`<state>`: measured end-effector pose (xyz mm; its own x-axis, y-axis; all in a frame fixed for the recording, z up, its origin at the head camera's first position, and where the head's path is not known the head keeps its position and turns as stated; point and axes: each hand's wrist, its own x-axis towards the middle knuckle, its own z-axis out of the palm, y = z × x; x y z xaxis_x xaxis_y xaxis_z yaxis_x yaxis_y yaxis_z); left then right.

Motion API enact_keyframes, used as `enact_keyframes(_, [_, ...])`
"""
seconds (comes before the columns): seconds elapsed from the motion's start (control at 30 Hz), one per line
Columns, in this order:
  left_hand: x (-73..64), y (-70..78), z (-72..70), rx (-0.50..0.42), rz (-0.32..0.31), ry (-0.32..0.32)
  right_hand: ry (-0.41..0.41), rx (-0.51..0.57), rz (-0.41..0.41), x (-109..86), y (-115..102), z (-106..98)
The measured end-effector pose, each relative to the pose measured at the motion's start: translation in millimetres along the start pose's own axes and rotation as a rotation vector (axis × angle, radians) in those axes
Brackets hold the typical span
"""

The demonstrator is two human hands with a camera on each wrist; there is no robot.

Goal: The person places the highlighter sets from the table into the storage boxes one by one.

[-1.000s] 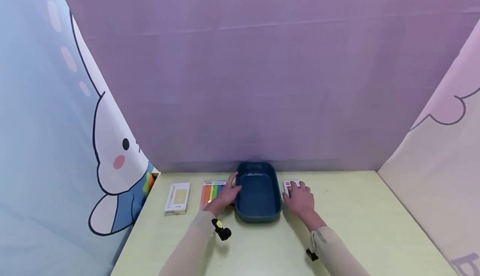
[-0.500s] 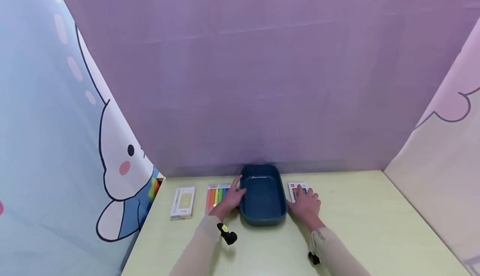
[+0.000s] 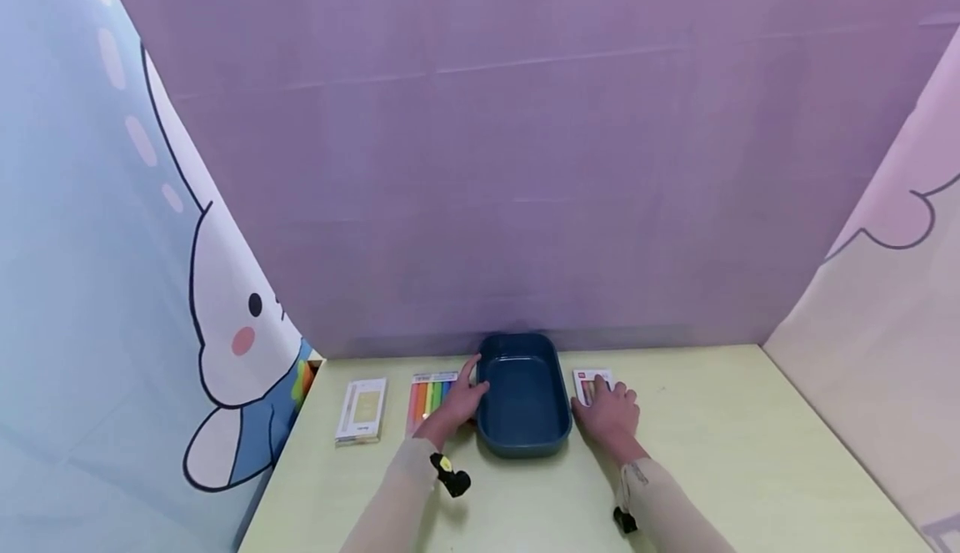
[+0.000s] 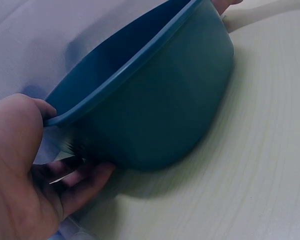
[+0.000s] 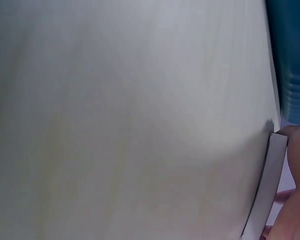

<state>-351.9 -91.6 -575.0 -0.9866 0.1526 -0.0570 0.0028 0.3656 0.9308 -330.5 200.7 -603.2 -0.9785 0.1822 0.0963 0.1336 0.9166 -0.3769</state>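
In the head view, a deep blue rectangular plastic bin (image 3: 522, 399) stands upright on the table near the back wall. My left hand (image 3: 459, 401) grips its left side; in the left wrist view the thumb is over the rim (image 4: 140, 55) and the fingers curl against the outer wall. Just right of the bin, my right hand (image 3: 611, 415) holds a small white flat box (image 3: 590, 375) with coloured sticks printed or showing on its front. The right wrist view shows the box's pale narrow side (image 5: 271, 185) against the hand, low on the table; part of the box is hidden.
Left of the bin lies a flat pack of rainbow-coloured bars (image 3: 423, 397), partly covered by the left hand. Farther left is a white box with a yellow panel (image 3: 362, 411). A purple cloth wall (image 3: 517, 203) closes off the table's back; printed curtains flank both sides.
My right-hand fingers have drawn back toward me over the small box, so more of its front shows. The left hand keeps its hold on the bin; the head view has shifted slightly.
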Motion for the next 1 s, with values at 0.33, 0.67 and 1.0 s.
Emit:
enact_keyframes(0.33, [2.5,3.2,-7.9,-0.001,0.0,0.002,0.003,0.026,0.001,7.3,-12.5,-20.5])
enact_keyframes(0.67, [-0.7,2.4,0.2,0.001,-0.016,-0.048,0.068,0.003,-0.006,7.3,-21.9,-49.3])
enact_keyframes(1.0, [-1.9,1.8,-2.3,-0.014,-0.031,-0.037,0.086,-0.007,-0.036,13.1,-42.3,-65.3])
